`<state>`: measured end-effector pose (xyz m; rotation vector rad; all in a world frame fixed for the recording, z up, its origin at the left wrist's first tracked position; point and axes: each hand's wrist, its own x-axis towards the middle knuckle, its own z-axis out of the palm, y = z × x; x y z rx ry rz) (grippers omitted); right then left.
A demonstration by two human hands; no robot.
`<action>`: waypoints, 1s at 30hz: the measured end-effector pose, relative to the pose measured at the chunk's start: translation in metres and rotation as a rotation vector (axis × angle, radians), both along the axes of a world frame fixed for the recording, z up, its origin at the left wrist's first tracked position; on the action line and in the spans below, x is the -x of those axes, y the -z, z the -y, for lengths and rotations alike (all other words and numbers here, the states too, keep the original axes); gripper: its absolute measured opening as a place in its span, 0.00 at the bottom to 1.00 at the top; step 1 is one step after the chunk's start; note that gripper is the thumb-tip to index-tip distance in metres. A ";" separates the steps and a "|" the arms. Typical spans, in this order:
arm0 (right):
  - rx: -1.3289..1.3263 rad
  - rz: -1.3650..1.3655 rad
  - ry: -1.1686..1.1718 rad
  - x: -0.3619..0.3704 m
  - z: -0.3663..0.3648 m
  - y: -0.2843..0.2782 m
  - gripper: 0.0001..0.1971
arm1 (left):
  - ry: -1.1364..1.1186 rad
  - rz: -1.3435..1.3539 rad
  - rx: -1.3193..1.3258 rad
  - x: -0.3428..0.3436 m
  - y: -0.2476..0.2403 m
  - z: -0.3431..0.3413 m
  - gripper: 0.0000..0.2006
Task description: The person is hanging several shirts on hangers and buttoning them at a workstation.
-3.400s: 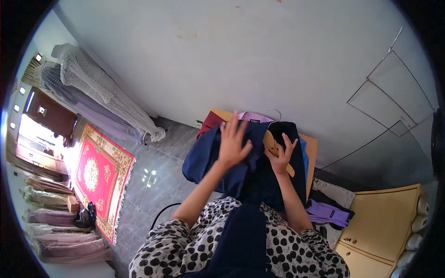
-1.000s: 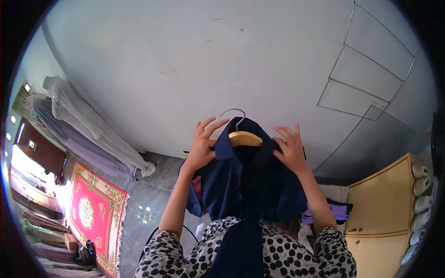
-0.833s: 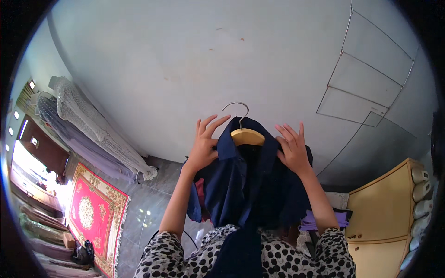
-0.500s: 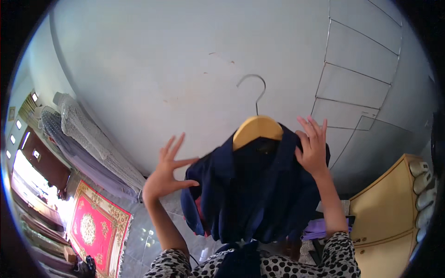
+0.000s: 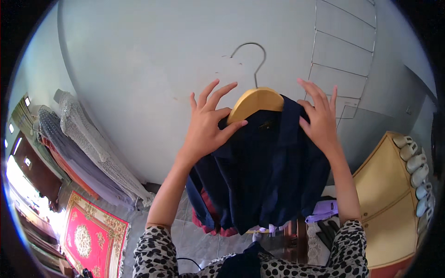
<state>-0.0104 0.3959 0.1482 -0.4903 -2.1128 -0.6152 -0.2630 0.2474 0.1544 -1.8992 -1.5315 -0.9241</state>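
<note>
Left hand (image 5: pixel 204 127) moved onto hanger (image 5: pixel 257 99); shirt (image 5: pixel 255 171) overlaps maroon cloth (image 5: pixel 209 205).

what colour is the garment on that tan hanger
The garment is dark navy blue; it shows best in the head view.

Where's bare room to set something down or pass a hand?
Set-down: tiled floor between the patterned red rug and left forearm. Hand passage: before the wall, between the silvery gown and left hand. Crowded: the navy shirt's neckline, with wooden hanger and right hand.
</note>
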 end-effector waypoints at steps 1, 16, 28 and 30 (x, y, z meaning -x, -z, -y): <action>0.123 -0.023 -0.055 -0.005 0.011 -0.007 0.20 | 0.058 0.030 -0.023 -0.002 -0.002 0.007 0.12; 0.362 0.061 -0.507 -0.019 0.086 -0.105 0.12 | 0.195 -0.035 -0.058 -0.036 -0.057 0.054 0.16; 0.248 0.196 -0.281 -0.031 0.077 -0.092 0.16 | -0.615 -0.483 0.480 -0.041 -0.097 0.101 0.14; 0.197 0.186 -0.314 -0.028 0.077 -0.092 0.16 | -0.632 -0.599 0.427 -0.056 -0.100 0.111 0.17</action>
